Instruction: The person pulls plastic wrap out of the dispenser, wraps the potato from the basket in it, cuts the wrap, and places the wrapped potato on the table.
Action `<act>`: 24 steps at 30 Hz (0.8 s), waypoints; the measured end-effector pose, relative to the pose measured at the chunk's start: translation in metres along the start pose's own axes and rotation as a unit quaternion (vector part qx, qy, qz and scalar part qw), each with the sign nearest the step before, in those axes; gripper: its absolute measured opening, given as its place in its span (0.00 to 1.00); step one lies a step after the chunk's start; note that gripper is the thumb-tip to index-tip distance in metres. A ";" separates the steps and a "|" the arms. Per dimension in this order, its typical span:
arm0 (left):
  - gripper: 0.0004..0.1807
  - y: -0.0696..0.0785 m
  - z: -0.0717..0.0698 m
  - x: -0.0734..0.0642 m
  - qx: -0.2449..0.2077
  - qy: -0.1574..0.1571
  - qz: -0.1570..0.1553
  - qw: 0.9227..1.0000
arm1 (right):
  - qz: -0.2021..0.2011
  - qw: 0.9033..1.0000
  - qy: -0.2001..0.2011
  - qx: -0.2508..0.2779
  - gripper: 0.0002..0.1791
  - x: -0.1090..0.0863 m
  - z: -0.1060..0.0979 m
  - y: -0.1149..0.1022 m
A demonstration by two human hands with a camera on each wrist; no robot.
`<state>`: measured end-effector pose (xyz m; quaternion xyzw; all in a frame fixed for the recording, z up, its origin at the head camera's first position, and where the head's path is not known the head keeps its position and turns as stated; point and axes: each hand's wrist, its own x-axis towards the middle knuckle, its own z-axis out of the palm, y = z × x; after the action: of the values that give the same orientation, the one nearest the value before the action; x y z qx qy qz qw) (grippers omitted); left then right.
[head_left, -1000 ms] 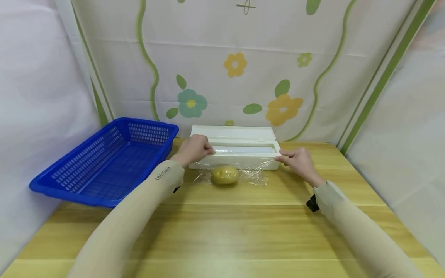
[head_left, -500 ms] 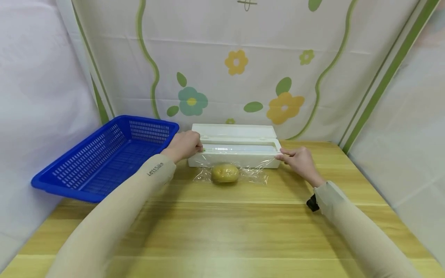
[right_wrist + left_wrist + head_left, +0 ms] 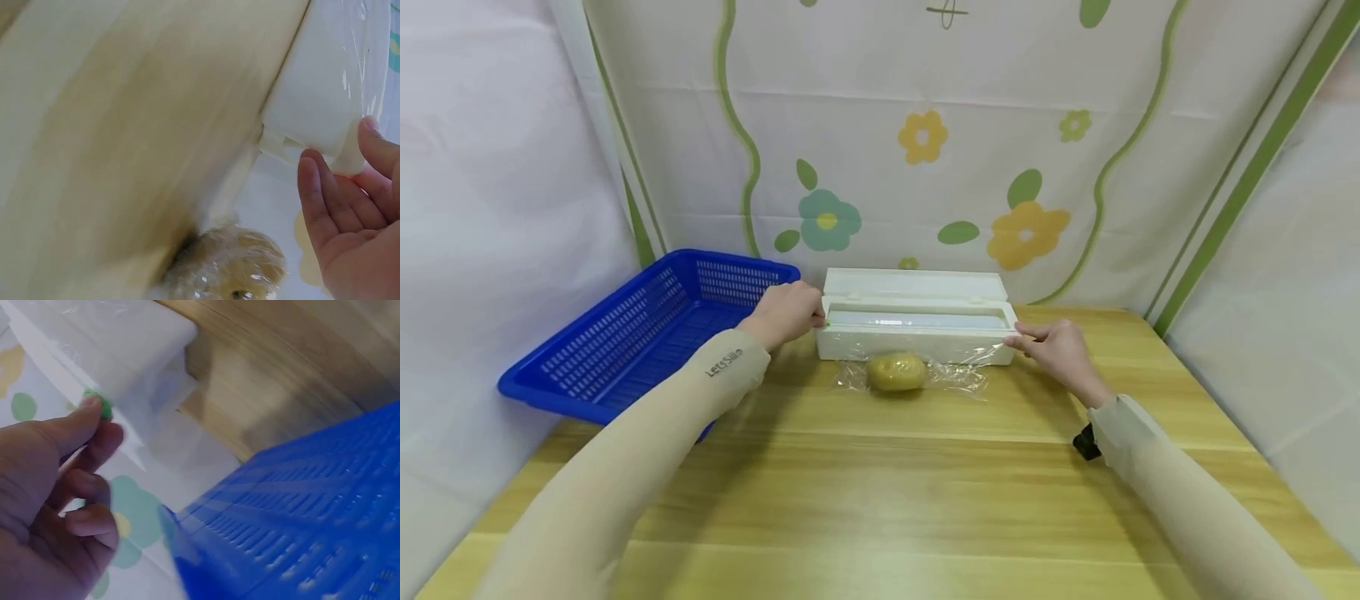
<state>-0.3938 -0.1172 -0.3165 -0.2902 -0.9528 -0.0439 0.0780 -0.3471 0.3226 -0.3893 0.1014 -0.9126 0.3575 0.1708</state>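
Observation:
A white cling film box (image 3: 913,346) stands at the back of the table, lid raised and a roll of film inside. At its left end, my left hand (image 3: 784,315) pinches a small green slider (image 3: 99,405) between thumb and forefinger; the other fingers are loosely bent. My right hand (image 3: 1060,354) grips the box's right front corner, thumb on the film side in the right wrist view. A yellow potato (image 3: 897,372) lies just in front of the box under clear film (image 3: 958,377), which spreads out on both sides and overlaps the box front.
A blue plastic basket (image 3: 602,410) stands on the left, close to my left forearm. A flowered curtain (image 3: 865,158) hangs behind the wooden table (image 3: 880,500). In the right wrist view a film-wrapped yellowish thing (image 3: 234,265) shows at the bottom.
My left hand has slid left along the box's front edge to its left end, with the green slider. The right hand keeps its place at the right corner. The head view shifts slightly.

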 end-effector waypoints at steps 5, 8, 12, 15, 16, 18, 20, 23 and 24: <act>0.07 0.009 -0.004 -0.006 -0.018 -0.016 -0.025 0.999 | 0.005 0.999 -0.050 -0.022 0.26 -0.003 -0.005 -0.002; 0.08 0.016 -0.001 -0.005 -0.021 -0.015 -0.003 1.000 | 0.020 0.997 -0.075 -0.028 0.28 -0.004 -0.010 -0.004; 0.17 0.022 0.007 -0.001 -0.003 -0.016 0.032 0.999 | 0.039 0.994 -0.102 -0.009 0.32 -0.005 -0.014 -0.010; 0.13 0.023 0.012 0.002 -0.002 -0.003 0.047 0.999 | 0.068 0.989 -0.131 0.025 0.36 -0.008 -0.017 -0.018; 0.11 0.023 0.013 0.002 -0.004 0.005 0.051 0.999 | 0.084 0.986 -0.137 0.039 0.38 -0.010 -0.017 -0.021; 0.06 0.022 0.016 0.003 -0.011 0.021 0.055 0.998 | 0.115 0.981 -0.145 0.064 0.39 -0.012 -0.019 -0.027; 0.04 0.021 0.018 0.004 -0.016 0.035 0.058 0.998 | 0.148 0.974 -0.148 0.088 0.39 -0.015 -0.021 -0.032; 0.04 0.022 0.021 0.005 -0.026 0.049 0.062 0.997 | 0.191 0.961 -0.156 0.126 0.34 -0.018 -0.021 -0.037; 0.04 0.023 0.022 0.005 -0.029 0.051 0.065 0.996 | 0.203 0.956 -0.159 0.139 0.33 -0.019 -0.021 -0.038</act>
<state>-0.3879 -0.0930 -0.3360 -0.3507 -0.9251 -0.0815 0.1207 -0.3132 0.3112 -0.3587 -0.0074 -0.8707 0.4871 -0.0679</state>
